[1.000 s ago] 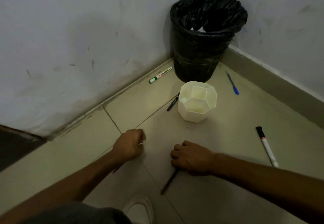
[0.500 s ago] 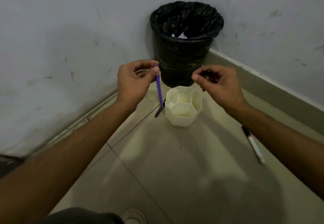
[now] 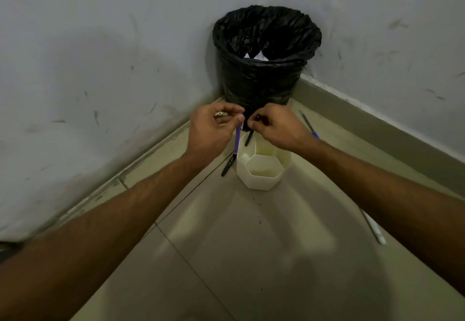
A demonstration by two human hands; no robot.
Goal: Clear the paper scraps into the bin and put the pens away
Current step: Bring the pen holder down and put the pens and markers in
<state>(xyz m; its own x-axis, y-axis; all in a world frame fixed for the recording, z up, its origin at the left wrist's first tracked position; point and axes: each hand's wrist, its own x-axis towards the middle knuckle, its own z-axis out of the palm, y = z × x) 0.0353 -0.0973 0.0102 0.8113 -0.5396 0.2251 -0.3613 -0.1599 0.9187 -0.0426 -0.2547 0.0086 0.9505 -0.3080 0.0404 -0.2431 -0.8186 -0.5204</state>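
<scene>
My left hand (image 3: 211, 129) pinches a purple pen (image 3: 237, 135) that hangs point down over the left edge of the white hexagonal pen holder (image 3: 261, 172). My right hand (image 3: 279, 128) pinches a black pen (image 3: 249, 136) held tilted over the holder's back compartment. The black-lined bin (image 3: 264, 56) stands in the corner behind, with white paper scraps (image 3: 256, 56) inside. A black marker (image 3: 228, 164) lies on the floor left of the holder. A blue pen (image 3: 310, 127) lies behind my right wrist. A white marker (image 3: 375, 231) lies at the right, partly hidden by my right arm.
Grey walls meet in the corner behind the bin, with a skirting strip (image 3: 377, 119) along the right wall. The floor is pale tile (image 3: 251, 257). A marker with a yellow label (image 3: 219, 114) peeks out behind my left hand.
Both hands lifted from the floor with a pen each and have come together lower over the pen holder. The camera has moved closer to the corner.
</scene>
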